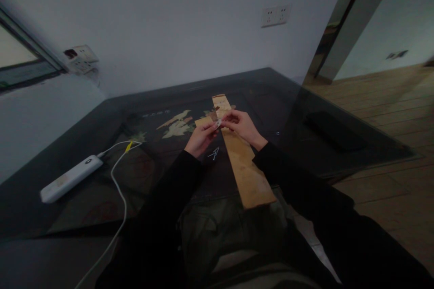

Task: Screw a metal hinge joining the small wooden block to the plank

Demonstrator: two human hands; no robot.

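Note:
My left hand and my right hand meet over a wooden board. Between their pinched fingertips is a small pale, shiny piece, too small to name. The long, flat board lies lengthwise, its near end at the table edge close to my lap. A second, shorter wooden piece sticks out to the left behind my left hand; I cannot tell whether the two pieces are joined. Several thin, shiny metal pins, perhaps nails or screws, lie on the dark table just below my left hand.
The dark glossy table carries a bird-and-leaf picture. On its left lies a white power bank with a white cable hanging over the front edge. A black flat object lies at right. Behind stands a wall with sockets.

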